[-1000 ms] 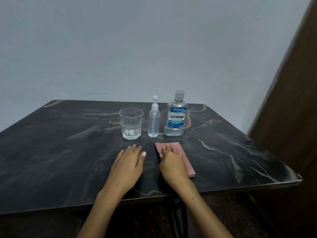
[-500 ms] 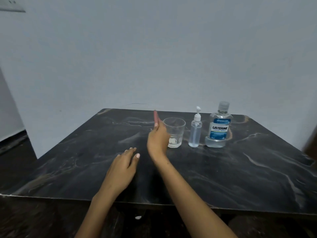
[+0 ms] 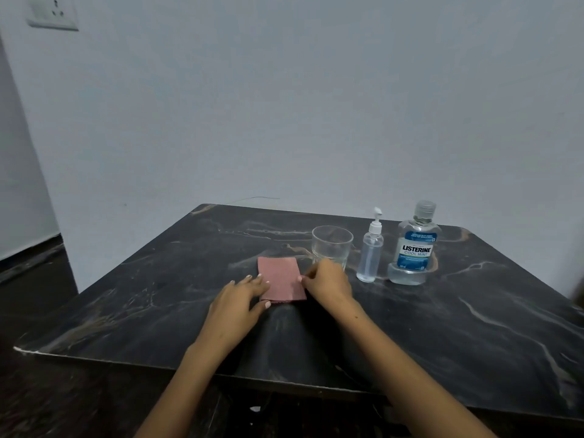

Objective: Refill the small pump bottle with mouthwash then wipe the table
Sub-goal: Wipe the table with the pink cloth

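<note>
Having been carried leftward, the pink cloth point(image 3: 281, 279) is now laid flat before the glass point(image 3: 331, 248); it is touched by the flat left hand point(image 3: 237, 303) and seemingly pinched by the right hand point(image 3: 327, 284). The pump bottle point(image 3: 369, 257) and mouthwash bottle point(image 3: 415, 248) stand capped on the desk point(image 3: 458, 327), so refilling is judged unstarted.

The surface point(image 3: 442, 327) is black with thin pale and brown lines like marble. The cloth point(image 3: 281, 278) is pink. The glass point(image 3: 331, 246) is clear. The pump bottle point(image 3: 369, 259) is clear with a white top. The mouthwash point(image 3: 415, 248) has a blue label with white letters.
</note>
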Available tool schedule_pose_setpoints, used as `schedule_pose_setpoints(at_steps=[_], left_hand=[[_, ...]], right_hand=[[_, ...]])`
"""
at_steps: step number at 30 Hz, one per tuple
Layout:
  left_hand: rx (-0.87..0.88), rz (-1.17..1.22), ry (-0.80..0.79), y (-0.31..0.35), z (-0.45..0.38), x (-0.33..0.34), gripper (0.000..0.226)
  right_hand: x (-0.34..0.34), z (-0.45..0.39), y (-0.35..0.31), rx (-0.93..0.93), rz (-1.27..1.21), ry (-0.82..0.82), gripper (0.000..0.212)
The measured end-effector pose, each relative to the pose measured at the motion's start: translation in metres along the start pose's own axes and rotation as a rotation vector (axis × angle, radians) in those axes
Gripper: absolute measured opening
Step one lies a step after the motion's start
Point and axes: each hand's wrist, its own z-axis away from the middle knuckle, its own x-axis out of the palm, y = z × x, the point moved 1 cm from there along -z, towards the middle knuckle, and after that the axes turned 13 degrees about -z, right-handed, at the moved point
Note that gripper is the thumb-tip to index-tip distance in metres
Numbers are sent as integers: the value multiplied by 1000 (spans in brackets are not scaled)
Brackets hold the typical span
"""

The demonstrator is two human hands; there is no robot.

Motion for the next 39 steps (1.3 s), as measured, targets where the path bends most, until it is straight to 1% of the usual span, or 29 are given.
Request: schedule_pose_setpoints(at_steps=[2,4,8,10,12,13,14,16,17,18,20,22,24,25,27,32,35,39], left_hand=[[13,-47,-14,2,-4,2,43],[8,-66,-19,3,-6,3,40],[-41,-40,29,5,-4,2,35],[-52,-35,49,6,-3,1,34],[-55,-39,64,7,-3,1,33],[-58,-47,70,7,-3,1,33],[-62,-58,75,7,-3,2,33],[-70,-77,79,9,-2,2,33],[-69,-81,85,9,-2,3,32],[-64,-86,91,9,-3,3,32],[-42,-96,97,8,-4,4,30],[-4,-103,90,6,-6,4,30],[54,-93,72,5,-8,4,29],[81,-97,64,5,-9,5,29],[120,-148,44,4,-12,5,28],[169,-240,-21,-2,-21,11,27],[162,-253,-61,-10,-28,17,28],[147,-201,-89,-18,-36,23,36]], right_hand=[[-1,2,4,26,-45,-13,21],[2,1,4,29,-86,-15,18],[4,-4,3,35,-206,4,12],[4,-5,1,34,-364,-4,11],[5,-6,3,90,-653,-67,13],[5,-7,6,121,-757,-84,15],[5,-8,10,132,-761,-69,16],[4,-10,17,87,-505,-17,12],[3,-11,19,37,-365,-19,9],[2,-10,20,-16,-258,-38,11],[-1,-8,19,-121,-101,-78,21],[-2,-4,18,-257,42,-158,34],[0,-3,21,-385,170,-303,46],[2,-2,22,-419,226,-364,49],[6,-2,25,-452,289,-410,49],[19,-2,24,-490,396,-387,48],[27,-3,19,-461,433,-351,47],[32,-8,11,-406,421,-307,39]])
